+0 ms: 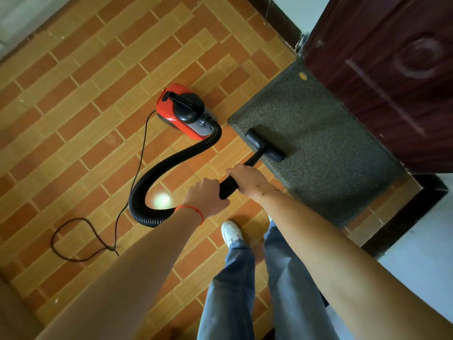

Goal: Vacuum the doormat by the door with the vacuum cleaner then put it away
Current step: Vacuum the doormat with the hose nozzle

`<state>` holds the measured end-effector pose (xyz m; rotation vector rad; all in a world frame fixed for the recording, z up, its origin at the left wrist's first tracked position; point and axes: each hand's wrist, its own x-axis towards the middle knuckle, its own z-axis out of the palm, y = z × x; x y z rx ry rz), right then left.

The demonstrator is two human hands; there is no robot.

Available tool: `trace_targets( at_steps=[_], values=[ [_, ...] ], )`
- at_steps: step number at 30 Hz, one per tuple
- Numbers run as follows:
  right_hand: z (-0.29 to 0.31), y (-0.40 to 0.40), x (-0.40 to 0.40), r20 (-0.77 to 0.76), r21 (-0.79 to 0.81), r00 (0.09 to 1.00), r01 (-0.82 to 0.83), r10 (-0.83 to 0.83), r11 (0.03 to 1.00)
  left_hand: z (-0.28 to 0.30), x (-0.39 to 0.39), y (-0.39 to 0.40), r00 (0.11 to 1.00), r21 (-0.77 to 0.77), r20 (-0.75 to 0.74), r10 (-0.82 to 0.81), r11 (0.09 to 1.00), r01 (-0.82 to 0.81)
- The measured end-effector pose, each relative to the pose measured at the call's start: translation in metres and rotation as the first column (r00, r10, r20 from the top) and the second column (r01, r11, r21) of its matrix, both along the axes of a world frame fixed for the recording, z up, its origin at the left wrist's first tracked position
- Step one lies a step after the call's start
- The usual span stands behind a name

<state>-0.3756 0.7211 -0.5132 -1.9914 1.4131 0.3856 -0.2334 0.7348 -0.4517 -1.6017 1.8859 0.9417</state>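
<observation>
— What's underfoot here?
— A floor (81,99) of orange and tan brick-pattern tiles, with a bright spot of light (160,200) reflected on it near the middle.
— And on the right?
— A dark reddish-brown door (392,77) with a round carved ornament, and a dark skirting strip (404,212) along a pale wall (421,253).
— Anything nearer?
— Blue jeans (245,290) and one white shoe (230,231) on the tiles.

Both arms reach forward, left hand (207,193) and right hand (247,179) curled in grips.
</observation>
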Motion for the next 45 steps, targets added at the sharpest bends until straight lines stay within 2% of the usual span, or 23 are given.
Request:
trace_targets(
  at_steps=[12,18,33,40,45],
  values=[
    [-0.019,-0.014,0.003,-0.028,-0.022,0.999,-0.016,0.016,1.0,-0.021,0.002,-0.01,1.0,-0.009,0.018,0.007,1.0,-0.007],
    [-0.023,-0.058,-0.05,-0.045,-0.026,0.998,-0.033,0.032,0.999,-0.025,-0.05,-0.053,1.0,-0.03,-0.007,-0.017,0.999,0.017],
    [-0.02,-0.228,-0.221,-0.022,-0.068,0.999,0.024,-0.026,0.997,-0.026,-0.231,-0.216,0.998,-0.091,-0.015,0.065,0.994,-0.066],
    [-0.022,-0.287,-0.264,-0.025,-0.087,0.999,0.035,-0.037,0.996,-0.027,-0.275,-0.275,0.999,-0.114,-0.021,0.046,0.992,-0.048],
    [-0.021,-0.308,-0.266,-0.014,-0.069,1.0,0.021,-0.022,0.997,-0.027,-0.273,-0.298,1.0,-0.116,0.012,0.003,0.993,-0.001]
  ],
)
